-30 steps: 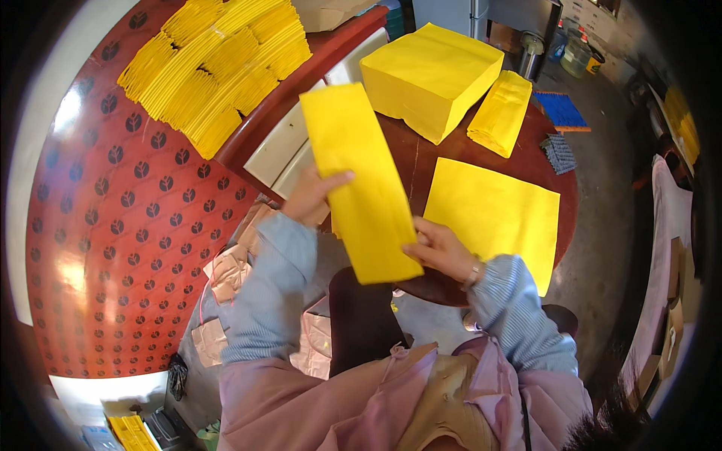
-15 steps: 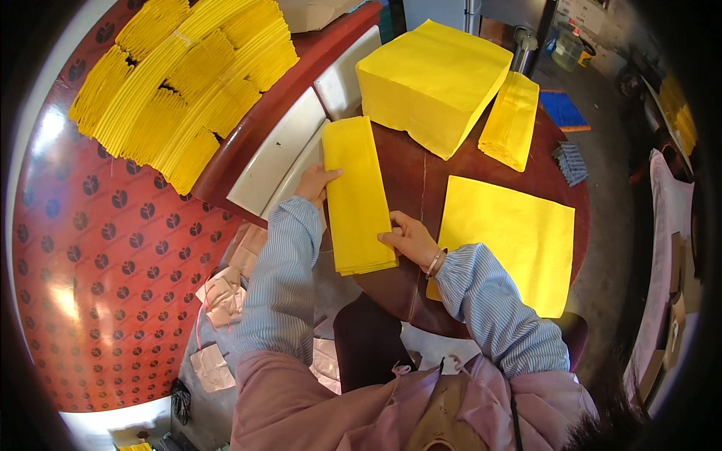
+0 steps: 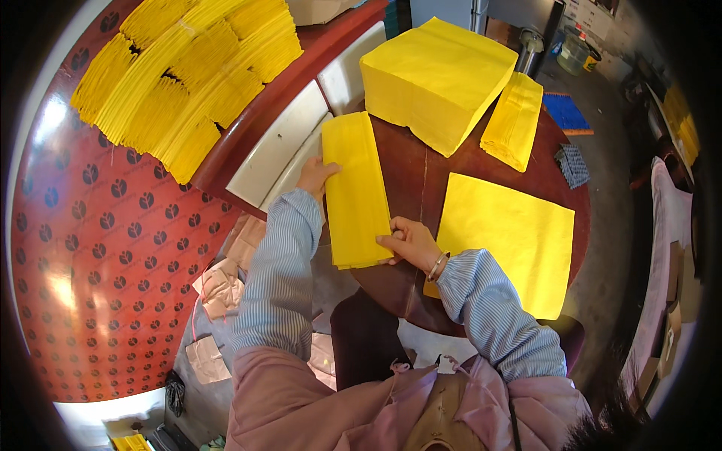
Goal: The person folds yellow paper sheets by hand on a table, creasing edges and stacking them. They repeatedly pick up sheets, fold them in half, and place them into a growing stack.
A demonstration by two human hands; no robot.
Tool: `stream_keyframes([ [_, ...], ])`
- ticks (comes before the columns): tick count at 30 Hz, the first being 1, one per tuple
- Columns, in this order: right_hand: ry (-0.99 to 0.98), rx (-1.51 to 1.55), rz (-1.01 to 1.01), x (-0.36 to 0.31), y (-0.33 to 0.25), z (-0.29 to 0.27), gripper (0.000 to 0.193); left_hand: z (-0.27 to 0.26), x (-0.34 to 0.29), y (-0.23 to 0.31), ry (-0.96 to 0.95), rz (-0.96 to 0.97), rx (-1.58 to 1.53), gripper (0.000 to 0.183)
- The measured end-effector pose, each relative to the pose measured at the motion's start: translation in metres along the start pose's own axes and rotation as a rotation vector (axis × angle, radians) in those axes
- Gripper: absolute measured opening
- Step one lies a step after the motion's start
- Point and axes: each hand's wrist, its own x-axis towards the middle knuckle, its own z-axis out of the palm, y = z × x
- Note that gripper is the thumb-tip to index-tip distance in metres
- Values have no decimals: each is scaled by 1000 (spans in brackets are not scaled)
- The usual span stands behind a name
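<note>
Head view: left fisheye, worn on the person's head, faces down past the pink jacket [image 3: 301, 398]; left hand [image 3: 317, 177] and right hand [image 3: 414, 240] near.

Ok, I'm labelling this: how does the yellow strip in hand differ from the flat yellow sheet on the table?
The yellow strip is long and narrow; the yellow sheet is much wider. Left hand and right hand hold the strip, while the sheet lies on the table. Both are yellow.

Piled yellow sheets [image 3: 192, 79] and a thick yellow stack [image 3: 436, 64] suggest a workshop.
</note>
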Motion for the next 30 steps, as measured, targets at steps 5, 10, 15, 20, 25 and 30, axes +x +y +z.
stream_keyframes([
  [5,0,-76,20,-13,7,-4,38,-12,18,-12,-134,20,-54,46],
  [10,-1,-82,55,-21,10,-8,37,-4,12,-7,-57,21,32,53],
  [15,19,-195,17,-22,7,-5,34,12,-11,6,76,12,67,58],
  [20,34,-296,16,-21,2,-5,33,12,-15,10,31,13,58,60],
  [25,29,-319,-3,-23,-2,-4,34,13,-17,12,118,135,294,60],
  [30,23,-398,-19,-23,-9,-4,38,28,-65,0,255,779,1086,67],
])
